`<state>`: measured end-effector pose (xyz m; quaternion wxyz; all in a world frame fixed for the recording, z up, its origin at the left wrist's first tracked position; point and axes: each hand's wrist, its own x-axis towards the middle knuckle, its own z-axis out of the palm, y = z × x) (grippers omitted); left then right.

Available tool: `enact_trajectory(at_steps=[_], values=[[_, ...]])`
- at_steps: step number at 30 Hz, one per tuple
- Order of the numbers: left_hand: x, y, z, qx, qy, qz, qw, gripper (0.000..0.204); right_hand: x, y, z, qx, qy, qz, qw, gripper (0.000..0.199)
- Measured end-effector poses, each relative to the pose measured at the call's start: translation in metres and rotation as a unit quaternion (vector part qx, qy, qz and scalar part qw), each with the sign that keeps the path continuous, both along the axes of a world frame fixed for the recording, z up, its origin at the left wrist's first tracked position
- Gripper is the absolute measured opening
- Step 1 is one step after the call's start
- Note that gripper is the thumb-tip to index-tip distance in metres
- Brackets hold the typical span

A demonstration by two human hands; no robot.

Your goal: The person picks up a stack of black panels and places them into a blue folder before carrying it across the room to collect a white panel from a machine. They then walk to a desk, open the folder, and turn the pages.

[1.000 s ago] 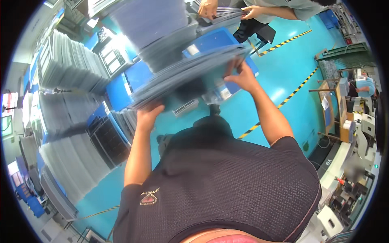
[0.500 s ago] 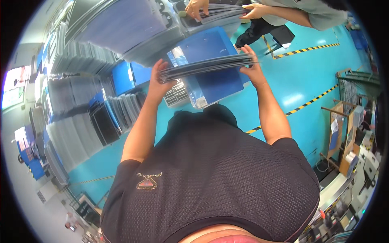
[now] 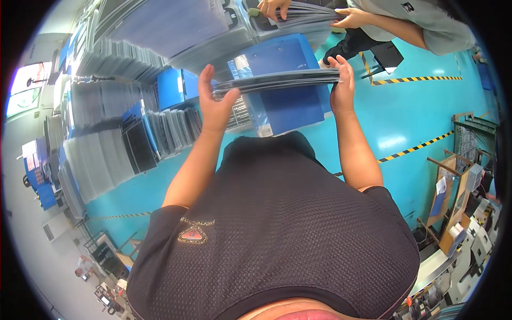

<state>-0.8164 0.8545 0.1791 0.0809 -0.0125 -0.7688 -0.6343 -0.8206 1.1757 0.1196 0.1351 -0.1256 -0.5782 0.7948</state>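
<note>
A stack of thin dark sheets [image 3: 280, 80], seen nearly edge-on, spans the space between my two hands. My left hand [image 3: 216, 106] is at its left end, fingers stretched upward and thumb apart, with the stack's end between them. Around the right end, the fingers of my right hand [image 3: 343, 88] are bent, and part of the grip is hidden. Below the stack lie blue sheets [image 3: 293, 112] in a pile with clear plastic along the left side. Whether the held stack touches this pile I cannot tell.
Across from me, a co-worker's hands [image 3: 349, 18] hold similar sheets [image 3: 309, 13]. Piles of clear and grey sheets [image 3: 101, 154] stand on the left, beside a blue box [image 3: 169, 90]. Yellow-black tape [image 3: 416, 146] marks the turquoise floor [image 3: 394, 117]. A wooden frame [image 3: 447, 202] stands at right.
The stack now looks thinner and more edge-on. My left hand's fingers have straightened and its thumb has spread away. My right hand has shifted slightly right in the picture.
</note>
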Motion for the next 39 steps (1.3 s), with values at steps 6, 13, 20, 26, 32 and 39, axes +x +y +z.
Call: enact_trajectory(at_steps=[6,13,20,26,32,39], values=[[-0.011,0.011,0.037,-0.157,0.059,0.019,0.986,0.056,0.000,-0.012,0.017,0.013,0.093,-0.051,0.994,0.058],[-0.002,0.068,0.091,-0.609,0.183,-0.180,0.751,0.061,-0.019,-0.011,0.006,0.033,0.058,-0.107,0.992,0.043],[-0.015,0.052,0.063,-0.601,0.159,-0.237,0.746,0.082,-0.023,0.001,0.002,0.114,0.048,-0.084,0.989,0.036],[-0.013,0.047,0.044,-0.634,0.131,-0.225,0.728,0.094,-0.021,0.003,0.013,0.411,0.074,-0.140,0.898,0.046],[-0.013,0.048,0.054,-0.569,0.091,-0.249,0.778,0.093,-0.014,-0.002,0.014,0.299,0.007,-0.091,0.950,0.067],[-0.017,-0.018,-0.030,-0.052,-0.085,-0.005,0.995,0.092,-0.015,-0.001,0.000,0.207,0.031,-0.129,0.969,0.073]])
